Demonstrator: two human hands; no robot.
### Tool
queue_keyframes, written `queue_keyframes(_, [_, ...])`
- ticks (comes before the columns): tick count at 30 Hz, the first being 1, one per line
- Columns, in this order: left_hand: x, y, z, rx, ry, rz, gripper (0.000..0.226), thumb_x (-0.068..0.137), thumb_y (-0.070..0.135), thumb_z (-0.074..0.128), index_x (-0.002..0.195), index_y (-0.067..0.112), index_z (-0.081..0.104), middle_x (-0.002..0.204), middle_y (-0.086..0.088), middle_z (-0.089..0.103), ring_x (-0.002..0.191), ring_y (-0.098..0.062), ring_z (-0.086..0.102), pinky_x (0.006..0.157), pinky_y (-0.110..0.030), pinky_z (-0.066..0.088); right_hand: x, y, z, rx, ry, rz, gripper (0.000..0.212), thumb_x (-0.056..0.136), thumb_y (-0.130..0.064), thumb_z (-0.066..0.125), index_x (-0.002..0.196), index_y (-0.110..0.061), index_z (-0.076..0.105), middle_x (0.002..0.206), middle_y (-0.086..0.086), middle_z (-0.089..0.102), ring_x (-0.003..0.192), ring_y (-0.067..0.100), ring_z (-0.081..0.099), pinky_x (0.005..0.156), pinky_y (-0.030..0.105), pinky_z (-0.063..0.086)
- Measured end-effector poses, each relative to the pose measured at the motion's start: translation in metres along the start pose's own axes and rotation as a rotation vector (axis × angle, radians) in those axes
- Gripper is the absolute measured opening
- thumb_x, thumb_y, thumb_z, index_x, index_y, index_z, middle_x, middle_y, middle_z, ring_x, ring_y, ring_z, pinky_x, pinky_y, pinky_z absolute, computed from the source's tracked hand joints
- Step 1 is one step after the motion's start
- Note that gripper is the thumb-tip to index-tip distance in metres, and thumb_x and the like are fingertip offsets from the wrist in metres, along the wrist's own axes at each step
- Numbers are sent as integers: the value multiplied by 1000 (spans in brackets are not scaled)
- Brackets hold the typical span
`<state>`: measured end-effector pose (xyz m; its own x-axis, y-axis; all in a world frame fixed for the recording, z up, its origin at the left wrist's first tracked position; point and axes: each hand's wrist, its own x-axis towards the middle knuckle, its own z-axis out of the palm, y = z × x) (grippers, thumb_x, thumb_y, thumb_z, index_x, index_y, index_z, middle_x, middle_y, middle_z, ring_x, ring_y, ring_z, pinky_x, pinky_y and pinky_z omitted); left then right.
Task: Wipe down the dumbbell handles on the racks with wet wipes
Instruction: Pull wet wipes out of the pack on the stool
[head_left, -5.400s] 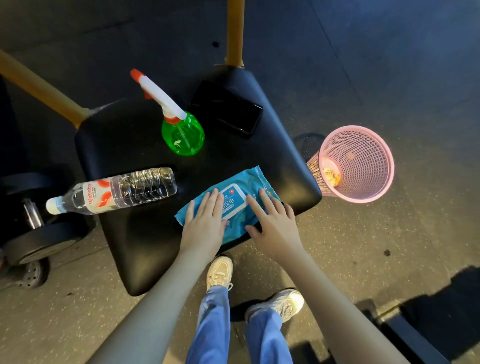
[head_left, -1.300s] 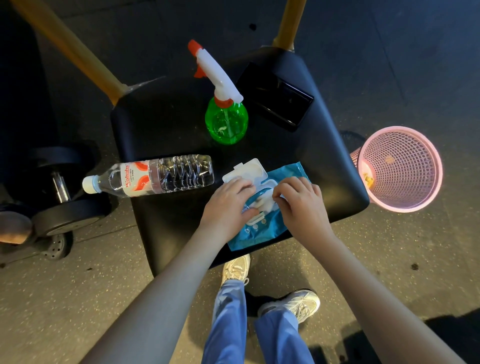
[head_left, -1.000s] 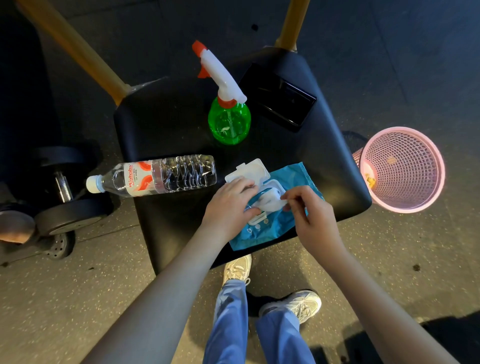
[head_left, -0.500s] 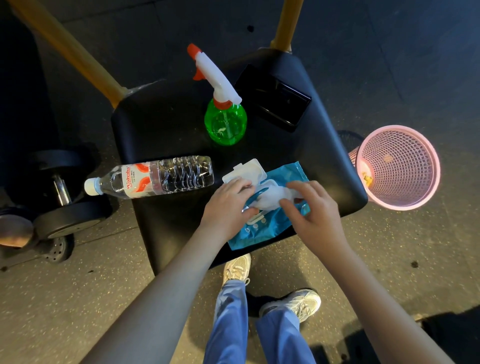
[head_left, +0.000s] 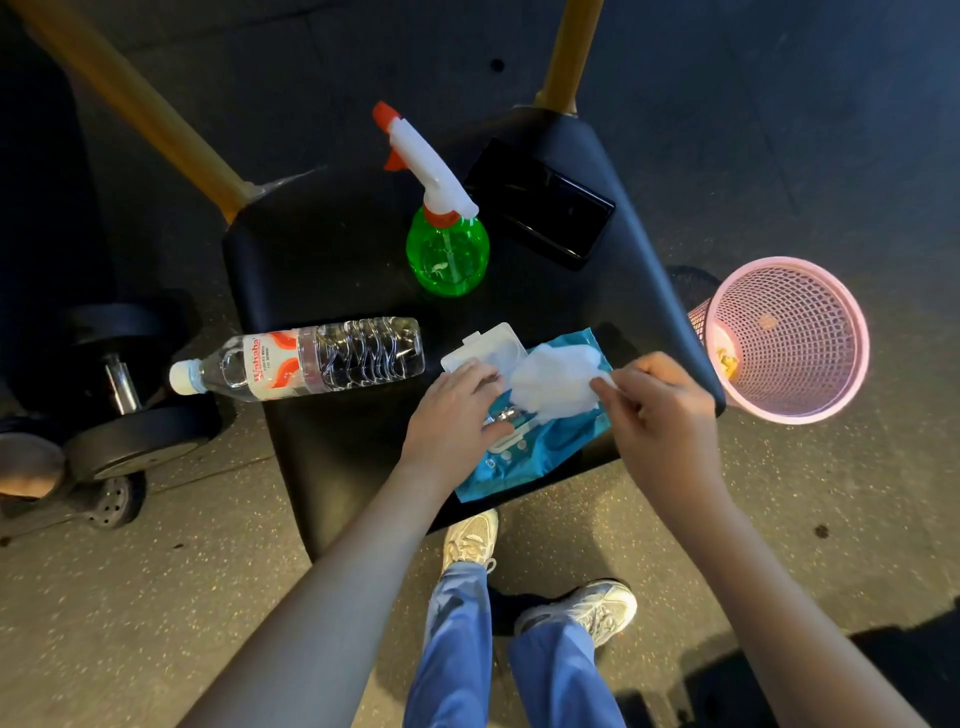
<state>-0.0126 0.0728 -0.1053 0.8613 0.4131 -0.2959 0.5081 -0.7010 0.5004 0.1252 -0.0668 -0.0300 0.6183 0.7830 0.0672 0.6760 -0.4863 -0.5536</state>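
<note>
Half a second before, only a small tuft of the white wet wipe (head_left: 553, 382) showed at the opening, under the fingers of the right hand (head_left: 660, 410). Now that hand had moved toward the right of the frame and the wipe was drawn out into a broad, crumpled sheet, its lower end still at the opening. The left hand (head_left: 452, 421) had stayed in the same spot on the blue plastic wet-wipe pack (head_left: 540, 457), and the white flip lid (head_left: 483, 348) stood open as before. Nothing else on the black padded bench seat (head_left: 322, 260) had shifted.

The clear plastic water bottle (head_left: 322, 358), lying on its side left of centre with its white cap pointing left, carried a red-and-white label with red lettering that read "Wahaha"; the smaller print under it was too fine to read. The pack showed a few small white marks near its lower edge, not legible.

The right hand pinched the right edge of the wipe between thumb and forefinger, the other fingers curled in loosely. The left hand pressed down on the pack with bent fingers, just left of the opening and touching the wipe's lower end. The two hands were apart, with the wipe stretched between them.

The pack lay at the near right edge of the seat, in the centre of the frame. A black dumbbell (head_left: 119, 384) with a chrome handle sat at the left edge of the frame, well apart from the hands. A green spray bottle (head_left: 447, 249) stood above the pack, and a pink mesh wastebasket (head_left: 789, 338) stood on the floor at the right.
</note>
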Motion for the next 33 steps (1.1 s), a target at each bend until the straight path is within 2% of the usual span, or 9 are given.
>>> queue_keyframes(3, [0, 0, -1, -60, -30, -50, 52, 88, 35, 63, 135, 18, 50, 138, 9, 42, 130, -10, 36, 110, -28, 29, 11, 8, -3, -18, -13, 23, 11, 83, -8, 70, 75, 0, 68, 78, 9, 57, 65, 18, 52, 57, 30, 47])
queue_keyframes(6, [1, 2, -5, -219, -73, -147, 51, 89, 35, 63, 136, 20, 49, 139, 13, 41, 130, -7, 37, 109, -29, 33, 11, 6, 10, 85, -108, 230, 14, 87, -11, 66, 80, 0, 68, 86, 7, 62, 74, 17, 56, 66, 34, 51])
queue_keyframes(11, [0, 14, -10, -344, 13, -213, 38, 85, 42, 66, 114, 20, 58, 123, 9, 51, 118, -7, 44, 98, -25, 36, 8, -8, 17, 346, -192, 553, 17, 95, -22, 54, 85, -15, 64, 81, 0, 60, 68, 9, 55, 52, 13, 43])
queue_keyframes(16, [2, 22, -5, -433, 102, -192, 46, 74, 61, 59, 101, 23, 59, 106, 13, 56, 106, -10, 50, 97, -41, 41, 8, -21, 19, 627, -197, 682, 22, 98, -24, 48, 82, -22, 62, 86, 11, 63, 78, 27, 58, 70, 39, 51])
queue_keyframes(19, [1, 26, -4, -536, 110, -261, 62, 67, 73, 53, 103, 24, 61, 111, 13, 54, 112, -13, 47, 98, -37, 41, 8, -19, 19, 703, -193, 730, 22, 99, -22, 46, 86, -17, 63, 87, 7, 66, 80, 18, 60, 75, 34, 52])
queue_keyframes(22, [3, 33, -3, -638, 144, -325, 49, 72, 58, 68, 102, 19, 64, 114, 13, 49, 118, -15, 44, 100, -39, 41, 7, -18, 22, 769, -216, 741, 21, 99, -20, 45, 91, -14, 63, 88, 3, 66, 83, 13, 61, 76, 25, 53])
queue_keyframes(26, [5, 36, -4, -658, 217, -352, 19, 77, 32, 76, 88, 21, 65, 102, 14, 50, 112, -15, 49, 98, -41, 43, 7, -21, 23, 761, -222, 716, 19, 98, -18, 48, 88, -14, 64, 85, 12, 65, 76, 22, 57, 68, 29, 48])
queue_keyframes(29, [5, 36, -4, -594, 241, -351, 16, 78, 30, 75, 79, 17, 65, 96, 10, 53, 104, -14, 50, 94, -39, 44, 6, -19, 23, 714, -234, 704, 19, 97, -19, 49, 86, -16, 63, 93, 20, 64, 76, 30, 55, 70, 42, 47])
queue_keyframes(33, [0, 41, -5, -363, 372, -369, 32, 73, 35, 76, 84, 11, 59, 97, 0, 51, 96, -11, 42, 82, -32, 43, 3, -19, 24, 725, -226, 711, 21, 99, -19, 45, 87, -16, 62, 79, -3, 64, 73, 14, 57, 69, 28, 49])
